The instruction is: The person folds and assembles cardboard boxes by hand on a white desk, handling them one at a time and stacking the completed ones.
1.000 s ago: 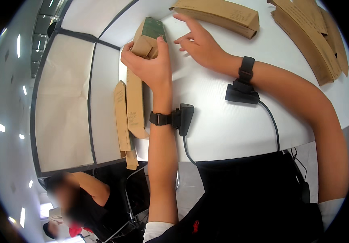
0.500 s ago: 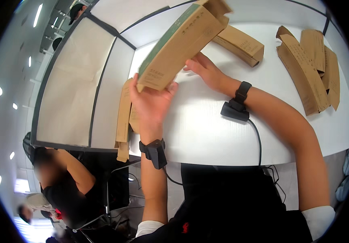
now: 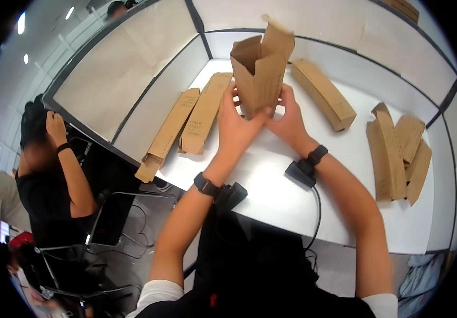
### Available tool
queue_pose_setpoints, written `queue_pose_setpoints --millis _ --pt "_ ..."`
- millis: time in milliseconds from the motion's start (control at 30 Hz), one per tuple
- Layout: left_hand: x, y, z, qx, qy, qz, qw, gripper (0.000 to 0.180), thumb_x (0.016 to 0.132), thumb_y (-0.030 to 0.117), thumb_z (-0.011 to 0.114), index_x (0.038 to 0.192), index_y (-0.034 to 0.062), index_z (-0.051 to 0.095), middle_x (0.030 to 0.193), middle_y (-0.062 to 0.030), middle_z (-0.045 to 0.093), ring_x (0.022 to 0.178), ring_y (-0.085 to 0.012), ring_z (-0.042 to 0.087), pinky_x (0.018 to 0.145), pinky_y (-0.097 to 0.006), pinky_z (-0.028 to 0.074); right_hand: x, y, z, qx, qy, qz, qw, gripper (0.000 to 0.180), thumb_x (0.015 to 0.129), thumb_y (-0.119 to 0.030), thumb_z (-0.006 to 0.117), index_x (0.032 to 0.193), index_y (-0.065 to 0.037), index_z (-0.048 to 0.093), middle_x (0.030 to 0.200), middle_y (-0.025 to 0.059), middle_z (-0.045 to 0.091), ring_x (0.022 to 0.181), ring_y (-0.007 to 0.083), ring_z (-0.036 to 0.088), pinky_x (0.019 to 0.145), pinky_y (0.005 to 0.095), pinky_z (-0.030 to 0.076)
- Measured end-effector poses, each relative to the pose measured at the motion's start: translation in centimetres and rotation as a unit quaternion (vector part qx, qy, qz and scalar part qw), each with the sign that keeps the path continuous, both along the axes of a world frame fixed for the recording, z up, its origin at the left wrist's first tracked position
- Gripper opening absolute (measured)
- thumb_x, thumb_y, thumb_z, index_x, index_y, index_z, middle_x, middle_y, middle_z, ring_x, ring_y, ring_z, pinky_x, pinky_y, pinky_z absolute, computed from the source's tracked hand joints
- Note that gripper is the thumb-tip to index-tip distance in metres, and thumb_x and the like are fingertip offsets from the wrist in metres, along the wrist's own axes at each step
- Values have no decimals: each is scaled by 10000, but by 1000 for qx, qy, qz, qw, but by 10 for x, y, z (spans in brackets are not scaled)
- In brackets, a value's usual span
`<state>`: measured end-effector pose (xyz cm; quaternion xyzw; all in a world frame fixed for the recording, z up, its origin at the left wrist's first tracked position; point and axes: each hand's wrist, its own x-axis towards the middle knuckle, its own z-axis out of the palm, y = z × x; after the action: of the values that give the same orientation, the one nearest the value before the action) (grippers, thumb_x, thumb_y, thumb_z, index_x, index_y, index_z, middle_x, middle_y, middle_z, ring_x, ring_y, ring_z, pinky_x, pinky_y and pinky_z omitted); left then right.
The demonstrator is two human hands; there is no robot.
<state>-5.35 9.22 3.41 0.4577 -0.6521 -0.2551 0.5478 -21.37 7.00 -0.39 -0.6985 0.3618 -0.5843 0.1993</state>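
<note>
Between my two hands a long brown cardboard box [image 3: 263, 79] stands nearly upright, its flaps spread at the top and its inside partly showing. My left hand [image 3: 236, 121] wraps round its lower left side. My right hand [image 3: 288, 116] grips the lower right side, and the thumbs come close together at the front. The box's bottom end is hidden behind my hands. To the left of it lie two similar long boxes, one nearer [image 3: 171, 127] with an end flap sticking out past the table edge, the other [image 3: 207, 114] beside it.
Another closed long box [image 3: 324, 95] lies at the back right. Several opened, crumpled boxes [image 3: 387, 159] are heaped at the right. White partition panels with dark edges [image 3: 154, 95] surround the white table [image 3: 271, 185]. A cable [image 3: 318, 217] runs from my right wrist. A seated person [image 3: 53, 175] is at the left.
The box has swung from a slanted hold to nearly upright, its flapped end now up and facing me. My right hand has closed onto its side. The view has shifted.
</note>
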Motion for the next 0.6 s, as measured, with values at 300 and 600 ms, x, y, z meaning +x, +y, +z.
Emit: queue_pose_setpoints --millis 300,600 --pt "42 -123 67 -63 43 159 984 733 740 343 866 1252 -42 511 1187 -217 625 1072 -333 642 894 -431 538 2 8 -6 97 -52 16 994 898 807 -214 862 1519 -63 337 1541 158 403 1328 328 516 1017 439 490" --pt "53 -237 37 61 -97 316 942 713 789 309 825 1250 -4 380 1135 -316 670 1068 -467 664 913 -506 549 6 -8 -14 170 -54 63 982 818 846 -184 825 1506 -73 355 1482 155 494 1249 276 590 998 395 503"
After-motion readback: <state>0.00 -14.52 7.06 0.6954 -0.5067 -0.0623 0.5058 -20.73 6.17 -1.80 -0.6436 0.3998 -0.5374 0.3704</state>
